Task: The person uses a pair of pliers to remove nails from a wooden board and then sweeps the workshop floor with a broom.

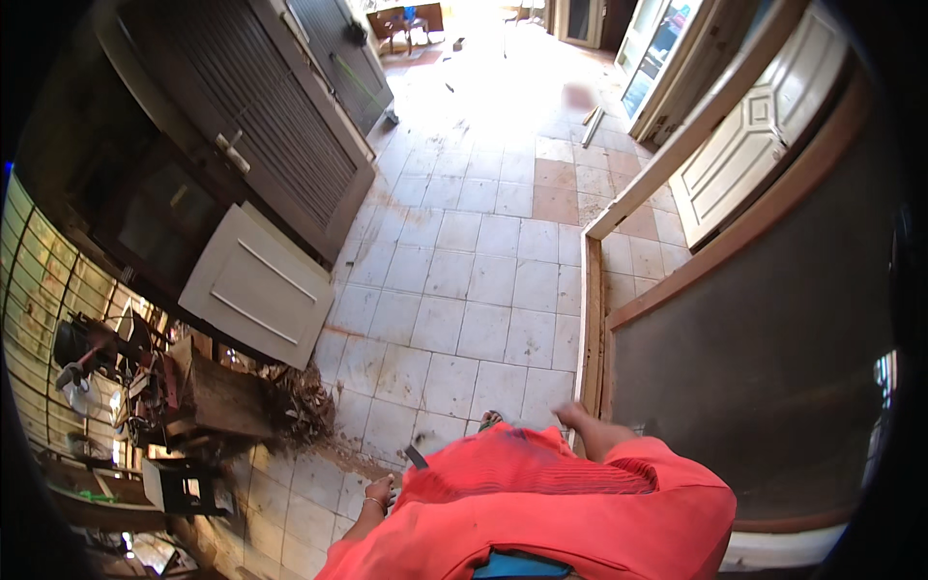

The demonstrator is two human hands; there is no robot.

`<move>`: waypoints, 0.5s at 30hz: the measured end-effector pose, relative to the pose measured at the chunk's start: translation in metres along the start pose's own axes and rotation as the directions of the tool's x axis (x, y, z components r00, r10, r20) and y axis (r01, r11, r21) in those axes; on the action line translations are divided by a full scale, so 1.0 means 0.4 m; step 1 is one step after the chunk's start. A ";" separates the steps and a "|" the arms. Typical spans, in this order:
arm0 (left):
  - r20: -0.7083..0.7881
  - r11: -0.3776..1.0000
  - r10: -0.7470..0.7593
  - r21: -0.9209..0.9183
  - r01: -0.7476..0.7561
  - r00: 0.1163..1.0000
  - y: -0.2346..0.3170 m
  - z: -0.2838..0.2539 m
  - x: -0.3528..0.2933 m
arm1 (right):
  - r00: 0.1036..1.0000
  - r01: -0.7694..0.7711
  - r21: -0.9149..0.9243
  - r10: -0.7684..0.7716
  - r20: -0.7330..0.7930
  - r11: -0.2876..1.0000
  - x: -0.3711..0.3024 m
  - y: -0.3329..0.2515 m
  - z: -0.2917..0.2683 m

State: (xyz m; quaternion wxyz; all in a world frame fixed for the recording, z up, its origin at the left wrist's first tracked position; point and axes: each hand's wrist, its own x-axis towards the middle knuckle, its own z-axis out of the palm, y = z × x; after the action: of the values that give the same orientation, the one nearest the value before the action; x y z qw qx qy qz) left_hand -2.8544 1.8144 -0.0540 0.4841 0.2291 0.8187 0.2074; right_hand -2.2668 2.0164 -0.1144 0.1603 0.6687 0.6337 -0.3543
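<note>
My left hand [382,491], with a thin band at its wrist, hangs beside the red shirt [580,517], low over the tiles. Its fingers look slightly apart, and I see nothing in them. Near it a short dark strip [416,456] juts out at the shirt's edge; what it belongs to is hidden. On the other side, my right hand [574,416] is bent with its fingers curled in, close to a pale wooden frame [590,338]. Whether it holds anything is hidden from this view. Part of a sandalled foot [491,419] shows past the shirt.
Pale floor tiles [445,290] stretch toward bright light. Brown louvred doors [242,106] and a white panel [256,285] lean at left, above a wooden block [217,391], debris [309,406] and a black crate [184,483]. A dark panel [754,387] and a white door [759,126] stand at right.
</note>
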 end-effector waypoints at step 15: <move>-0.040 0.996 -0.028 -0.080 0.024 0.999 0.850 0.162 0.505 | 0.990 0.136 0.885 -0.100 -0.102 0.445 0.731 -0.706 -1.156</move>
State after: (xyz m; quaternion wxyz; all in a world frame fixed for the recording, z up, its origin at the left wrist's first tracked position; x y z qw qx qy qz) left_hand -2.8236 2.2135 -0.0328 0.4787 0.1947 0.8223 0.2382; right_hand -2.4289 2.5789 0.0764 -0.2487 0.6139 0.4027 -0.6317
